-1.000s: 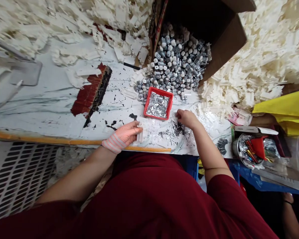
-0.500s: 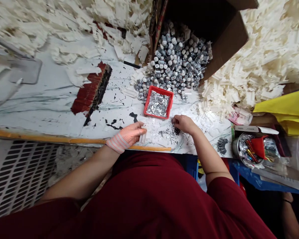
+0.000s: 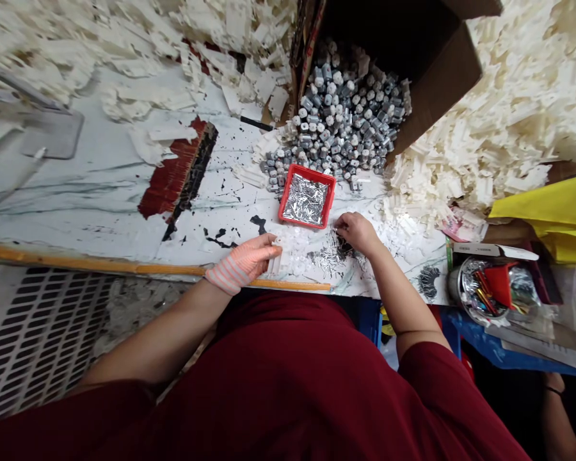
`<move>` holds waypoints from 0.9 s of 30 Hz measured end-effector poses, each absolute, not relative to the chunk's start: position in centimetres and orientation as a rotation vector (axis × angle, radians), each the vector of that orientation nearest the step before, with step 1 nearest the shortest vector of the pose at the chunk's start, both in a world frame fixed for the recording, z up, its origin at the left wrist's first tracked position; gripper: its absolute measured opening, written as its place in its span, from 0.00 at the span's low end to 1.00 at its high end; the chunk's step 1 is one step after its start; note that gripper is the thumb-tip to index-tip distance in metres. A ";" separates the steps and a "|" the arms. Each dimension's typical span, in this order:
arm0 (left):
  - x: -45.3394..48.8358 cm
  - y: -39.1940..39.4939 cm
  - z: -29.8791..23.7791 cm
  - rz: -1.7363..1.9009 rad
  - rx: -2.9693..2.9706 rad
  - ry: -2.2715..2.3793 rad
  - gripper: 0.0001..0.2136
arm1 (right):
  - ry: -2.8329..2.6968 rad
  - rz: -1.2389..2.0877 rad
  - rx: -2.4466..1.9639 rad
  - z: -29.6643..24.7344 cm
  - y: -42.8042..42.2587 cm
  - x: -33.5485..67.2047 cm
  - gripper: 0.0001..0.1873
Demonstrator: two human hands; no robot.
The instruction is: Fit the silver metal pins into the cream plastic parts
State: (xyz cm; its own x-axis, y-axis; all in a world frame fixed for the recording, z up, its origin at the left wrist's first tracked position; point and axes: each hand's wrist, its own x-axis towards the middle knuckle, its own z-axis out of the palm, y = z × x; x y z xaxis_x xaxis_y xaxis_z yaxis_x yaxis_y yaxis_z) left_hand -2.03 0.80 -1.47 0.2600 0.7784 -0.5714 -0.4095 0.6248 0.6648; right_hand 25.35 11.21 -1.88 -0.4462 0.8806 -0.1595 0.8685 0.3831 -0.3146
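You've got soft, even, fairly dim indoor light, no clear source, faint shadows. Slight glare on the silver pins (image 3: 306,200). Fisheye bends your edges; focus is acceptable, little blur.

Red tray (image 3: 285,192), maroon shirt (image 3: 269,378), wrist wrap (image 3: 230,272) (pink-striped)

A red tray (image 3: 286,192) is blocking the right hand (image 3: 358,234) at 10 o'clock; bare surface (image 3: 77,211) is lying open at 9 o'clock from the left hand (image 3: 244,262).
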 end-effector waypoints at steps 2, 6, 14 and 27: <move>-2.0 0.8 -1.3 0.833 0.419 1.035 0.15 | -2.547 0.548 -1.678 -1.7 11.1 25.9 0.07; -1.8 0.9 -1.2 0.829 0.416 1.038 0.15 | -2.568 0.598 -1.636 -1.5 10.9 26.1 0.08; -1.8 0.9 -1.2 0.830 0.435 1.053 0.16 | -2.782 0.592 -1.489 -1.6 10.9 25.1 0.11; -0.8 0.8 -2.1 0.797 0.513 1.057 0.15 | -2.844 0.546 -1.674 -1.1 10.2 23.7 0.13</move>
State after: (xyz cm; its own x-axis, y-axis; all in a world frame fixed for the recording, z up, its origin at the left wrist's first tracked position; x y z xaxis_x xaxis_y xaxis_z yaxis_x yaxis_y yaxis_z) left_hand -0.84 0.83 -2.13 0.2610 0.7836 -0.5638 -0.3267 0.6213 0.7122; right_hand 23.71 10.18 -1.09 -0.4838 0.8092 -0.3334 0.8751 0.4518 -0.1734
